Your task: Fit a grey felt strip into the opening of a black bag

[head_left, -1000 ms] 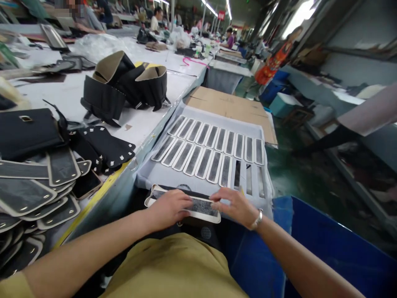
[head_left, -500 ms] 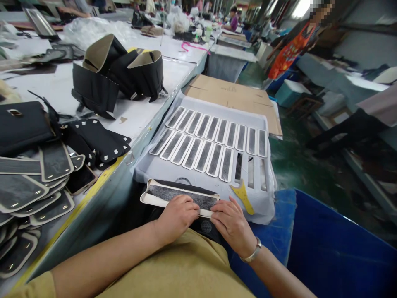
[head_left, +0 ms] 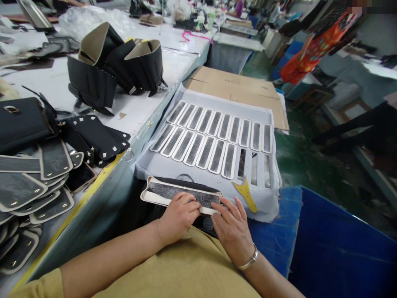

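Observation:
A long cream-edged strip with a grey fuzzy face point(head_left: 173, 192) lies across my lap at the near edge of a white tray point(head_left: 198, 171). My left hand point(head_left: 179, 215) is curled, its fingertips pinching the strip's near edge. Beside it, my right hand point(head_left: 231, 227) presses its fingers together on the strip's right end. A yellow scraper tool point(head_left: 246, 192) rests on the tray just beyond my right hand. Two rows of similar grey strips point(head_left: 214, 136) fill the tray.
To the left, a white workbench point(head_left: 62, 89) carries black bag parts point(head_left: 114, 70), a riveted black piece point(head_left: 96, 138) and several stacked grey panels point(head_left: 34, 186). Cardboard point(head_left: 235, 89) lies past the tray. A blue bin point(head_left: 335, 252) stands at my right. A person in orange point(head_left: 313, 49) stands far right.
Both hands drew back from the tray toward my lap with the strip, uncovering the yellow scraper. The view has tilted downward.

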Available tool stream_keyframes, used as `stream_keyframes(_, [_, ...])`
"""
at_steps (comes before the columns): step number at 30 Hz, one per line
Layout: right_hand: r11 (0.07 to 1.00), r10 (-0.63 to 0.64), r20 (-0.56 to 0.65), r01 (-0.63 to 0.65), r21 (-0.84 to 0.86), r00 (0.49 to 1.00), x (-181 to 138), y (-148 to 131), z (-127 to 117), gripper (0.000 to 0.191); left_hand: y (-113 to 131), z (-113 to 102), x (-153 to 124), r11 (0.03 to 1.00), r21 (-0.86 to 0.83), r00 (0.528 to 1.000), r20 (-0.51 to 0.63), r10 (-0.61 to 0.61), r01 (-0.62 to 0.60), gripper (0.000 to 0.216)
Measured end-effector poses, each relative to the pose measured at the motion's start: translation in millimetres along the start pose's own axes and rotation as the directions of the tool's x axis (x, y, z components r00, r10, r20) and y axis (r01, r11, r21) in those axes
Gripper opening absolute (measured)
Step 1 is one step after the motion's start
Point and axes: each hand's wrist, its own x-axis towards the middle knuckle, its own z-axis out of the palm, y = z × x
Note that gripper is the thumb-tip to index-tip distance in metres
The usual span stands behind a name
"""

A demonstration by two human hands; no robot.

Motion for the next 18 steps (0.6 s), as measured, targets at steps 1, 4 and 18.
stream_keyframes(1, [1.0, 0.011, -0.004, -0.011, -0.009, 1.0, -0.3, -1.6, 0.5, 0.018, 0.0, 0.9, -1.4, 1.0, 0.008, 1.0, -0.015, 0.014, -0.014, 0.015])
stream_keyframes(4, [0.999, 0.053, -0.018, -0.053, -0.005, 0.998, -1.4, -5.1, 1.8, 0.017, -0.6, 2.2, -3.0, 1.0, -0.015, 1.0, -0.018, -0.001, 0.0, 0.015])
stream_keyframes(18, [0.962, 0.271, 0.059, -0.272, 0.017, 0.961, 1.6, -3.0, 9.5, 0.01, 0.8, -17.1, 33.3, 0.928, -0.031, 0.891, 0.294, -0.346, 0.371, 0.005])
